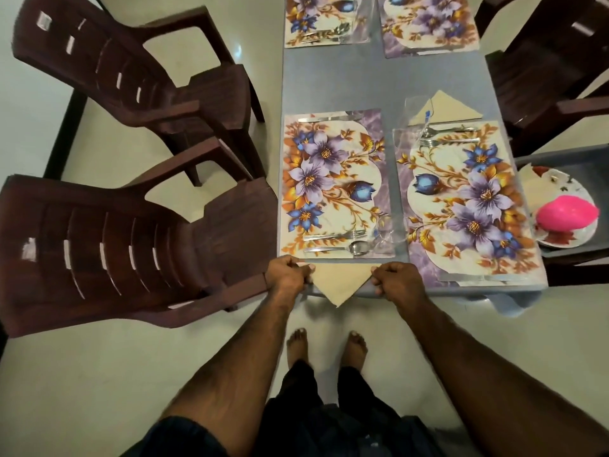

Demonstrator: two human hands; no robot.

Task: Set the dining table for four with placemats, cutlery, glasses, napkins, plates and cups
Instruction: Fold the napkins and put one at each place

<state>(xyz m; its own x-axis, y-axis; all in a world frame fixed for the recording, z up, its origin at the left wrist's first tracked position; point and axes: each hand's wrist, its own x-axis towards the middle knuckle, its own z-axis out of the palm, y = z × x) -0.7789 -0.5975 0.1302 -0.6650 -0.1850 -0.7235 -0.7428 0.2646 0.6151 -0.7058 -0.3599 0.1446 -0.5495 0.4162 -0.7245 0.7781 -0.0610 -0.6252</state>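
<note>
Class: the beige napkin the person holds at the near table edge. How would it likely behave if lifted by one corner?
The napkin would probably droop: it looks thin and folded, its point overhanging the table edge. It likely weighs little, as left hand and right hand only pinch its corners. The fold might fall open.

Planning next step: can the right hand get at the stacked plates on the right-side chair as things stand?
Probably not yet: the right hand is pinching a corner of the beige napkin. Once it lets go, nothing visibly stands between it and the plates beyond the near-right placemat.
</note>
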